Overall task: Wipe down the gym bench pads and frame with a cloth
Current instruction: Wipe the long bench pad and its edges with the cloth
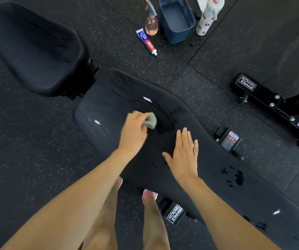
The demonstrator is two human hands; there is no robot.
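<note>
A long black bench pad (109, 98) runs from the centre toward the lower right, with wet streaks and dark droplets on it. A separate black seat pad (31, 51) lies at the upper left, joined by a black frame hinge (89, 76). My left hand (134, 130) grips a small green cloth (152, 120) and holds it against the long pad's middle. Just to its right, my right hand (184, 152) rests flat on the same pad with fingers straight.
On the speckled rubber floor at the top stand a pink spray bottle (151, 24), a blue bucket (176, 18), a white patterned bottle (208, 17) and a toothpaste tube (147, 41). Frame feet with labels sit at right (246, 83) and below (174, 213). My legs stand beside the bench.
</note>
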